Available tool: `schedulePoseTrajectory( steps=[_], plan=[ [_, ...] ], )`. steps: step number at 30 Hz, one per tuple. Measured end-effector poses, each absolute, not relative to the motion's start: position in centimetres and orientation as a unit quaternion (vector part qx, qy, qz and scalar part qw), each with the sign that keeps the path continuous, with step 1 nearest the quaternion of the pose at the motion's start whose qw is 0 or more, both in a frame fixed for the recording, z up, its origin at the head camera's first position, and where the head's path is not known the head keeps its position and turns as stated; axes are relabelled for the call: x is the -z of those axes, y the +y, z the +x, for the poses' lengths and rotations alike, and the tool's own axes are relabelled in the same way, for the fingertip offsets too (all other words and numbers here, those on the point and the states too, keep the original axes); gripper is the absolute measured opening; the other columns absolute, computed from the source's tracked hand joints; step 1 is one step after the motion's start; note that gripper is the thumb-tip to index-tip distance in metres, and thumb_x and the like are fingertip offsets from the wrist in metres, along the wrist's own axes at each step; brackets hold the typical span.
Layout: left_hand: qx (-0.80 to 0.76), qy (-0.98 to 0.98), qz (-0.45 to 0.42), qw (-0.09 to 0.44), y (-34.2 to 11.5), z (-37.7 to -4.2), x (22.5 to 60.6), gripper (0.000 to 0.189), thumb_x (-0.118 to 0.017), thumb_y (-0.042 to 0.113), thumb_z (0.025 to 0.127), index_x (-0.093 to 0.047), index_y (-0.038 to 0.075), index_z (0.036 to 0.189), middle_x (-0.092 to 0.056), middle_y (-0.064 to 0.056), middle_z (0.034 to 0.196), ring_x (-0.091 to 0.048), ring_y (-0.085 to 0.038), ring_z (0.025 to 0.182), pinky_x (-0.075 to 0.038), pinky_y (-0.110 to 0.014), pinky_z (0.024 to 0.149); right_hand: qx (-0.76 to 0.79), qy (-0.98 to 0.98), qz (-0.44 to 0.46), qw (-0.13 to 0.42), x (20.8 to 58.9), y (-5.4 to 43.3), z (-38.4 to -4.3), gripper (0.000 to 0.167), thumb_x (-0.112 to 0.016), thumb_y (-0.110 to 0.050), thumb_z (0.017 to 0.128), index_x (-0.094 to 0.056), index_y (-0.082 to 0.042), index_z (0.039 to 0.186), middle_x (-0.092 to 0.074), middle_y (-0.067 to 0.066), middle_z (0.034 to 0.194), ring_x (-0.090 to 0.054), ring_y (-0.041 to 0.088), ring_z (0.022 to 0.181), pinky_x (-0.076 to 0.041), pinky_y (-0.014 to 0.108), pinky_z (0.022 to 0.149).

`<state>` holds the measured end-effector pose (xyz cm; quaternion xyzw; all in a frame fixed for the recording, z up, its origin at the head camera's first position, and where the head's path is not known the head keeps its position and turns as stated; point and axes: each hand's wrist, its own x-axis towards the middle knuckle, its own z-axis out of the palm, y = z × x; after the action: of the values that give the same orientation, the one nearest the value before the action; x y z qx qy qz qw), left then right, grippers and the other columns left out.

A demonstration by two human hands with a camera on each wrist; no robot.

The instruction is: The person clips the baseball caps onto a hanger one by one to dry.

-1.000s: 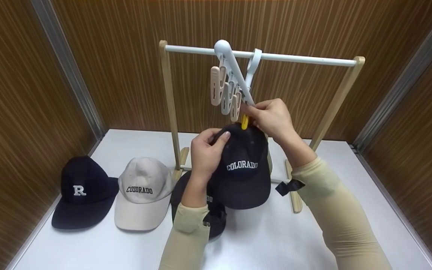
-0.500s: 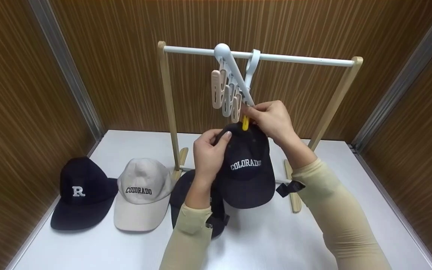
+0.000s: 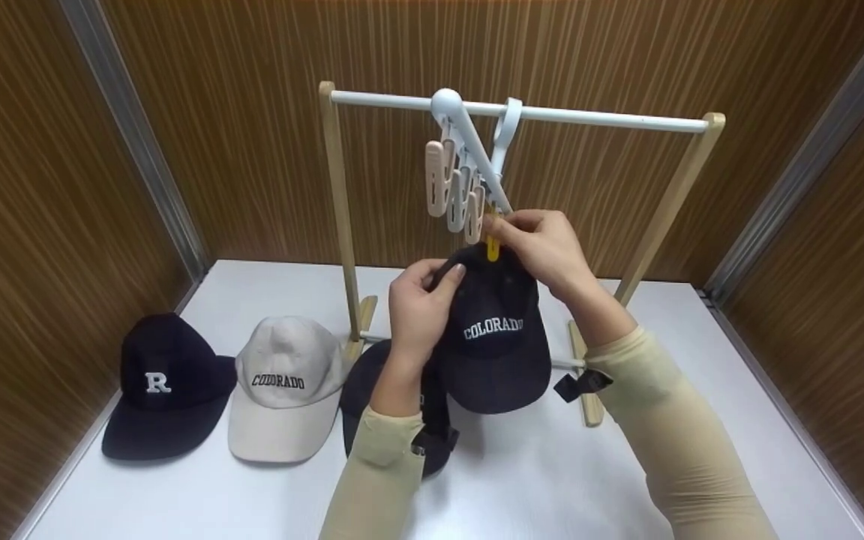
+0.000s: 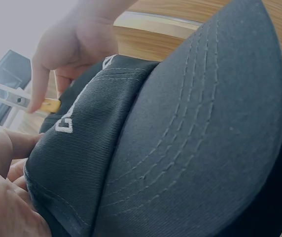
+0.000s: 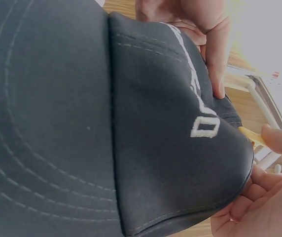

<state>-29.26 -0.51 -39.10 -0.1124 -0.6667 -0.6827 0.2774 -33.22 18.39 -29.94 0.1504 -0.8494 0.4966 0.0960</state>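
Note:
A black cap [image 3: 496, 367] with white COLORADO lettering hangs brim-down under a white clip hanger [image 3: 473, 142]. My left hand [image 3: 418, 304] pinches the left side of its crown, thumb in front. At the crown's top, the yellow clothespin [image 3: 493, 249] reaches over the fabric edge, and my right hand [image 3: 548, 244] pinches its upper end. The right wrist view shows my thumb on the clothespin [image 5: 252, 137] and my other fingers behind the cap [image 5: 175, 163]. In the left wrist view the brim [image 4: 205, 123] fills much of the frame.
A wooden rack with a white rail [image 3: 604, 118] carries the hanger, with several pale clothespins [image 3: 436, 178] on it. On the white table [image 3: 522, 487] lie a navy cap [image 3: 166, 405], a beige cap [image 3: 282, 420] and another dark cap [image 3: 361, 375], partly behind my left forearm.
The black cap and my left hand have shifted slightly to the right. My right hand sits a little lower, still at the yellow clothespin.

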Motion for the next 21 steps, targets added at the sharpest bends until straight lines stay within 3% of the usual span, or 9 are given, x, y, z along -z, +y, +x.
schedulePoseTrajectory(
  steps=[9, 21],
  plan=[
    [0.687, -0.669, -0.117, 0.258, -0.6, -29.3, 39.1, 0.012, -0.083, 0.014, 0.102, -0.081, 0.002, 0.103, -0.080, -0.005, 0.086, -0.070, -0.016, 0.077, -0.055, -0.028, 0.070, -0.503, -0.841, 0.169, 0.104, 31.9, 18.7, -32.8, 0.034, -0.085, -0.041, 0.098, -0.084, -0.008, 0.103, -0.075, 0.003, 0.090, -0.065, 0.019, 0.080, -0.053, 0.028, 0.067],
    [0.668, -0.689, -0.127, 0.250, -1.2, -29.7, 39.4, 0.014, -0.082, 0.016, 0.102, -0.080, 0.003, 0.107, -0.079, -0.004, 0.088, -0.070, -0.018, 0.080, -0.055, -0.029, 0.071, -0.503, -0.827, 0.196, 0.156, 34.4, 18.9, -31.9, 0.041, -0.090, -0.022, 0.096, -0.079, -0.003, 0.130, -0.076, 0.013, 0.115, -0.070, 0.024, 0.098, -0.057, 0.023, 0.078]
  ],
)
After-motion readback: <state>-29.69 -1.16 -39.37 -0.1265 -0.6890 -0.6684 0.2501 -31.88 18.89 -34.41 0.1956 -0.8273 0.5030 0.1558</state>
